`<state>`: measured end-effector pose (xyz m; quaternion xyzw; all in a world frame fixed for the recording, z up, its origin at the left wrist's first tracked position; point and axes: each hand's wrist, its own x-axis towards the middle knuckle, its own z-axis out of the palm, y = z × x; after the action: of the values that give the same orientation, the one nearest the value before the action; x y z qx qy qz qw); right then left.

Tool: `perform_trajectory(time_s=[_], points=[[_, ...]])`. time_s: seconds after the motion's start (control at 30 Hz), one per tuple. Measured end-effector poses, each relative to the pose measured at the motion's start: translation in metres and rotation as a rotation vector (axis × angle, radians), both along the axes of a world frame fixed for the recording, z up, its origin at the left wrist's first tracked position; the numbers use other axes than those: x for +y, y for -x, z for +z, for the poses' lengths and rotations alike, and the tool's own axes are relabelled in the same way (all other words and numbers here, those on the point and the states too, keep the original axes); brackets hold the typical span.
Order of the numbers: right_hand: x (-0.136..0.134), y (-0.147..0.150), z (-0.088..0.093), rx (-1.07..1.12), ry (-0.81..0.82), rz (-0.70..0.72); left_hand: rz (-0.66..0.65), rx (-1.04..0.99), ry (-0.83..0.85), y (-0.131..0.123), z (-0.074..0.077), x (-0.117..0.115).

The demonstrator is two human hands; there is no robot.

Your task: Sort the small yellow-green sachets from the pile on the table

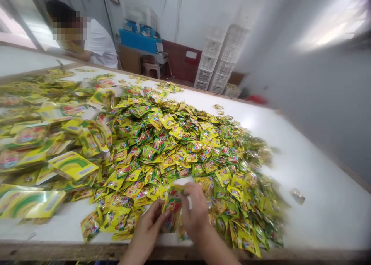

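Near the front edge of the table, my left hand [150, 223] is closed with thumb and fingers on the left side of a small printed carton [173, 206] in yellow, green and red. My right hand [196, 209] is closed at the carton's upper right, fingers bent over its top; a white patch shows by those fingers. Motion blurs the right fingertips, and they partly hide the carton. Around and beyond both hands spreads a large heap of small yellow-green sachets [176, 156]. Some sachets lie just under and beside my wrists.
Yellow cartons [74, 165] lie piled at the left. A lone sachet [298, 195] rests on the white tabletop [321, 218] at right. A wooden rim [66, 250] edges the table. Across it sits a person [100, 44]; stacked white crates [207, 60] stand behind.
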<state>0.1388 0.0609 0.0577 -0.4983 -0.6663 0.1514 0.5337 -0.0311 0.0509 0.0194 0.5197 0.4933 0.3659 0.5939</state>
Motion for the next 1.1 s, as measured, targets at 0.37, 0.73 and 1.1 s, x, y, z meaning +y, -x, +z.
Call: perform_trajectory(time_s=[0.37, 0.73, 1.1], points=[[0.002, -0.004, 0.018, -0.226, 0.305, 0.178, 0.064, 0.101, -0.017, 0.001, -0.008, -0.012], [0.002, 0.001, 0.038, -0.347, 0.360, 0.239, 0.033, 0.052, -0.019, 0.004, -0.007, -0.012], [0.006, 0.001, 0.027, -0.329, 0.401, 0.192, 0.014, 0.111, -0.026, 0.001, -0.002, -0.015]])
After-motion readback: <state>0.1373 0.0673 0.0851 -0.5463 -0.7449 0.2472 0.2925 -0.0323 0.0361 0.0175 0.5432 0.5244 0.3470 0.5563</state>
